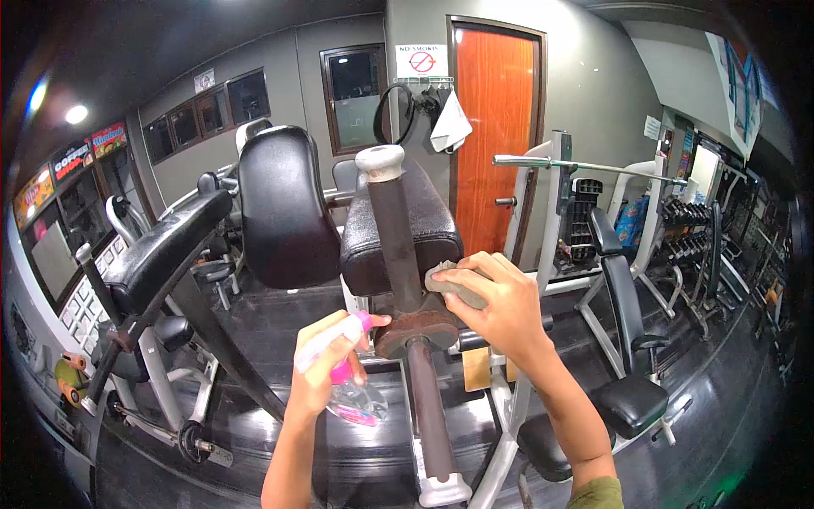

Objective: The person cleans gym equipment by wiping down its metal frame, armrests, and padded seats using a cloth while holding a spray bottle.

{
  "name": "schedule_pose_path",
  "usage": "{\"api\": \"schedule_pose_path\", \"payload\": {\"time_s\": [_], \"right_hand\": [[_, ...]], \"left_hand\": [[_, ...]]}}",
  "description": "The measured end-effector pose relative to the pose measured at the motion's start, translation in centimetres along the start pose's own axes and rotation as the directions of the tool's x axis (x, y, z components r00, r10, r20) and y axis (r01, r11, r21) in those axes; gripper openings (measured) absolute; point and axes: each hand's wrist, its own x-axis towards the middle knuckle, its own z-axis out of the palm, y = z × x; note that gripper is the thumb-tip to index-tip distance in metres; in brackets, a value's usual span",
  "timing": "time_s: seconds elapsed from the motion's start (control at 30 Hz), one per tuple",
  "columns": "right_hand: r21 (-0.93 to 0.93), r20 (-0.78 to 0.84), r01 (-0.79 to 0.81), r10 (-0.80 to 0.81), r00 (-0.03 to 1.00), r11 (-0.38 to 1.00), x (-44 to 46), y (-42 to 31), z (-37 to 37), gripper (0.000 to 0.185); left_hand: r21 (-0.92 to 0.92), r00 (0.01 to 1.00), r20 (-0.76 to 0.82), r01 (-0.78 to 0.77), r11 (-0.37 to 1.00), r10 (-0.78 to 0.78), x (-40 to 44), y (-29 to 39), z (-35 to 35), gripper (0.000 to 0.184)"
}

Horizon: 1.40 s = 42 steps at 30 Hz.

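My left hand [326, 360] is wrapped round the neck of a clear spray bottle [360, 400] with a pink and white nozzle, left of a machine's brown bar [432, 416]. My right hand [496, 301] is closed on a grey cloth [454, 287], close to the lower right edge of a black padded cushion [403, 225]. Between the hands is a round, rusty-brown plate [415, 332] on the machine. A dark upright handle [392, 246] with a white end cap rises in front of the cushion.
A black backrest [288, 204] and a long padded arm [170, 250] stand at the left. To the right are a barbell [593, 168] on a rack, an adjustable bench [623, 297] and a dumbbell rack [687, 229]. An orange-brown door [494, 127] is behind.
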Motion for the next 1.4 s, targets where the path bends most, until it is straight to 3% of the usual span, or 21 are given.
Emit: {"api": "schedule_pose_path", "payload": {"time_s": [0.1,0.17,0.27,0.57,0.63,0.77,0.83,0.9,1.03,1.13,1.17,1.23,1.33,1.4], "right_hand": [[-0.035,0.07,0.078,-0.075,0.995,0.996,1.1,0.2,-1.7,0.025],[-0.027,-0.08,0.084,-0.086,0.993,0.996,2.6,-0.5,-2.2,0.025],[-0.038,-0.13,0.088,-0.093,0.987,0.995,3.6,-0.4,-0.7,0.025],[0.076,-0.024,0.046,-0.044,0.999,0.996,0.4,0.3,-1.0,0.026],[0.066,-0.155,0.059,-0.048,0.987,0.996,2.2,-0.3,-1.4,0.023],[0.076,-0.152,0.033,-0.021,0.988,0.997,2.6,-0.5,0.2,0.022],[0.112,-0.008,-0.037,0.038,0.999,0.993,0.8,-0.5,0.6,0.025],[0.331,0.086,-0.185,0.166,0.982,0.925,0.1,0.2,0.5,0.023],[0.231,0.236,-0.173,0.118,0.965,0.957,1.7,0.5,-1.5,0.023],[0.353,-0.046,-0.015,0.033,0.998,0.935,4.2,-1.8,-2.4,0.024],[0.337,-0.126,0.078,-0.037,0.991,0.938,5.4,-2.8,-2.8,0.026],[0.13,-0.182,0.197,-0.172,0.968,0.972,7.7,-4.2,-3.2,0.027],[-0.18,-0.107,0.155,-0.176,0.979,0.971,10.0,-6.1,-2.6,0.018],[-0.208,-0.045,0.137,-0.149,0.988,0.968,9.3,-6.6,-2.4,0.018]], "left_hand": [[0.005,1.0,-0.017,-0.016,1.0,0.016,0.2,-0.3,0.7,0.034],[0.077,0.998,-0.058,0.001,0.997,0.003,0.5,0.0,0.8,0.036],[0.132,0.997,-0.074,0.004,0.991,0.005,0.5,0.4,0.9,0.034],[0.065,0.995,-0.102,-0.011,0.998,0.017,-0.4,-1.2,0.7,0.037],[0.048,0.994,-0.111,-0.009,0.999,0.014,-0.6,-1.4,0.7,0.039],[0.063,0.996,-0.091,-0.02,0.998,0.026,-0.7,-2.0,0.3,0.044],[0.061,0.996,-0.09,-0.016,0.998,0.022,-0.9,-1.7,0.6,0.044],[0.059,0.996,-0.089,-0.006,0.998,0.012,-0.8,-1.2,0.9,0.044],[0.096,0.997,-0.082,-0.002,0.995,0.01,-0.7,-1.1,0.9,0.048],[0.017,0.998,-0.063,0.009,1.0,-0.008,-0.5,-1.3,0.6,0.046],[0.008,0.998,-0.055,0.011,1.0,-0.011,-0.3,-1.3,0.2,0.046],[0.02,0.998,-0.022,0.052,0.998,-0.052,0.2,-1.0,-0.3,0.044],[0.004,0.998,0.021,0.054,0.999,-0.054,1.0,0.6,-0.8,0.04],[-0.044,0.998,0.06,0.003,0.999,-0.001,2.0,0.8,-1.7,0.038]]}}
